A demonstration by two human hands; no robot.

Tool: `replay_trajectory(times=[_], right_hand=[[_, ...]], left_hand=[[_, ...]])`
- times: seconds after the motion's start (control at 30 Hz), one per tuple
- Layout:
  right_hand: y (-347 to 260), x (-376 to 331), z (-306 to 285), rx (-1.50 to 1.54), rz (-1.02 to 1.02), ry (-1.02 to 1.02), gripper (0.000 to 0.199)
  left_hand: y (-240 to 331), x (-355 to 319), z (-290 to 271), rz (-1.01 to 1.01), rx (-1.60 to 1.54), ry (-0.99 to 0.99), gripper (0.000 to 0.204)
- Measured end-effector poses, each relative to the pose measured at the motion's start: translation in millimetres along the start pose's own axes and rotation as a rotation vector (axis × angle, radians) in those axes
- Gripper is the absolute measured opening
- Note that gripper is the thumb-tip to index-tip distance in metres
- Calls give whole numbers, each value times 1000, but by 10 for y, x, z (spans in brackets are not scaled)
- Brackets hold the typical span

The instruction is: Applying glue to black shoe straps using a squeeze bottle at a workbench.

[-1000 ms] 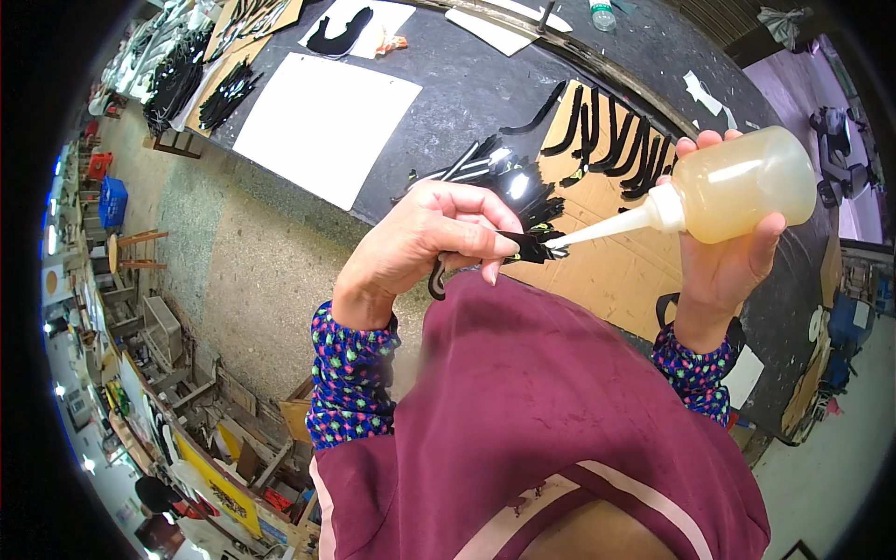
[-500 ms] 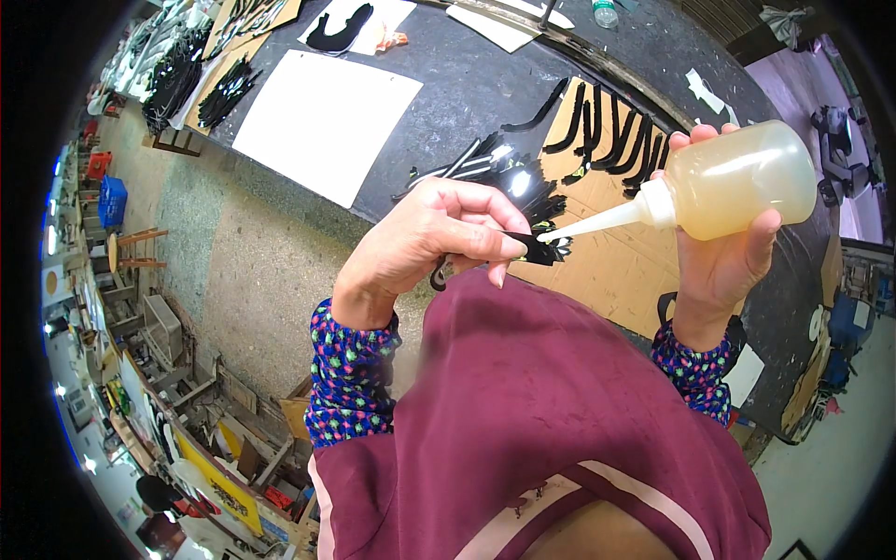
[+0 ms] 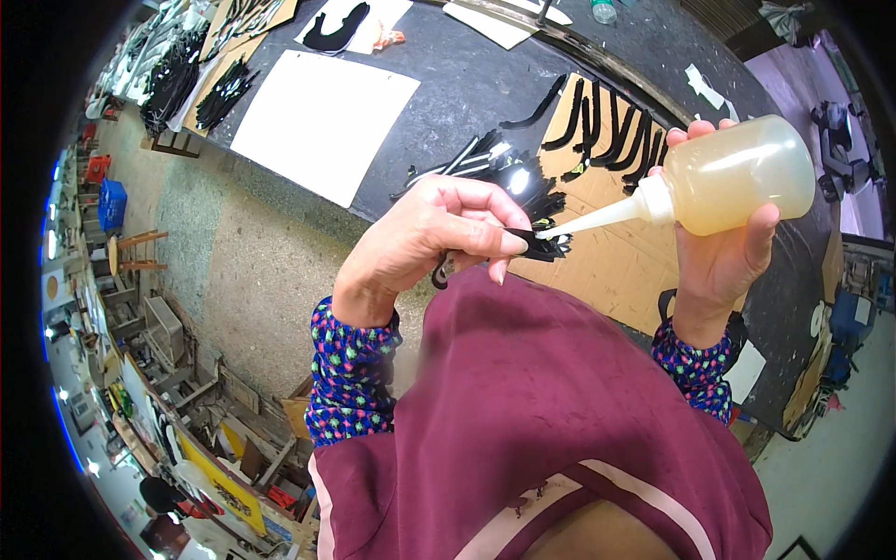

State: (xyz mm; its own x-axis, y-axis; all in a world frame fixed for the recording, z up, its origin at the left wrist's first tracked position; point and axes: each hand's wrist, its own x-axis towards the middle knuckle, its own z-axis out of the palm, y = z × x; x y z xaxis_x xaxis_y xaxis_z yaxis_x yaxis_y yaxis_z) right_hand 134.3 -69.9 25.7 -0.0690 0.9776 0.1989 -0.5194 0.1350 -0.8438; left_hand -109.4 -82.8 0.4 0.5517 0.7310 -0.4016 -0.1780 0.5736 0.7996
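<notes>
My left hand [image 3: 420, 233] pinches a small black strip [image 3: 537, 246] between thumb and fingers, and a curled black end [image 3: 440, 273] hangs below the palm. In my right hand [image 3: 717, 271] a translucent squeeze bottle [image 3: 745, 177] of yellowish liquid lies tipped on its side, fingers behind it and thumb in front. Its long pale nozzle [image 3: 597, 218] points left, with the tip at the strip, seemingly touching it. Behind my left hand, a pile of glossy black strips [image 3: 485, 161] lies on the dark table [image 3: 392, 173], partly hidden by the fingers.
Several black strips [image 3: 611, 131] lie in a row on a cardboard sheet [image 3: 621, 280]. A white sheet [image 3: 327, 121] covers the table to the left, and a curved black piece [image 3: 338, 30] lies farther back. Beyond the table's left edge are the floor and a wooden stool [image 3: 135, 250].
The bottle has shifted very slightly, its nozzle tip staying at the black strip. Both hands keep nearly the same place and grip.
</notes>
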Motion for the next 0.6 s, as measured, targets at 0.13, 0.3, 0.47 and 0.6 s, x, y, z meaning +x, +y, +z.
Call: replay_trajectory(times=[0.13,0.3,0.47,0.6], right_hand=[[10,1,-42,9,-1,3,78],[1,-17,-47,-3,7,14,79],[5,-30,-54,-7,14,19,78],[7,-49,-49,13,19,18,78]], left_hand=[[-7,13,-12,1,-19,-5,13],[-22,15,-21,-4,-20,-3,13],[-37,31,-42,-3,-23,-3,13],[-56,35,-55,-1,-31,-12,13]])
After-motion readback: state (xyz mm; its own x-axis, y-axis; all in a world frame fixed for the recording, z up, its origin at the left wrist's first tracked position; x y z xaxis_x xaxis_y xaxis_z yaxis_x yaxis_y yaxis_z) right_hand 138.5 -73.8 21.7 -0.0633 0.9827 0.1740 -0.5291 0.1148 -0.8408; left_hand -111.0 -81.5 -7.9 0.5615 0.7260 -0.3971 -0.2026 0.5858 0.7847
